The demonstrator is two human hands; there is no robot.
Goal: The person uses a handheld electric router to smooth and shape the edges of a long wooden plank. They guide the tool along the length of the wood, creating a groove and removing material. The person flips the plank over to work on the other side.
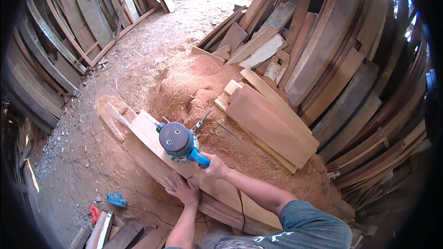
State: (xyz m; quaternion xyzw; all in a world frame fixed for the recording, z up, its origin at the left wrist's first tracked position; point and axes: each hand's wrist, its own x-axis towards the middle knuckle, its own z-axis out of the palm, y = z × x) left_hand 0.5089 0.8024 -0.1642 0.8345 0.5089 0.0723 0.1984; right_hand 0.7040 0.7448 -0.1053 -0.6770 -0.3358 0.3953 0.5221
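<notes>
My right hand (213, 166) is wrapped round the blue side handle of a router (176, 138), a power tool with a round dark top. The router rests on a long pale wooden plank (226, 196). A metal rod sticks out from its far side. My left hand (183, 190) lies with fingers spread at the plank's near edge, just below the tool, pressing on the wood. The router's bit is hidden under its body. A dark cord (241, 203) hangs over the plank near my right forearm.
A sawdust heap (198, 80) lies beyond the plank. Stacked boards (272, 122) are to the right, before many leaning planks (330, 41). A second blue power tool (116, 199) sits on the ground at left, near wood offcuts (99, 230). Wooden frames (92, 18) lean at far left.
</notes>
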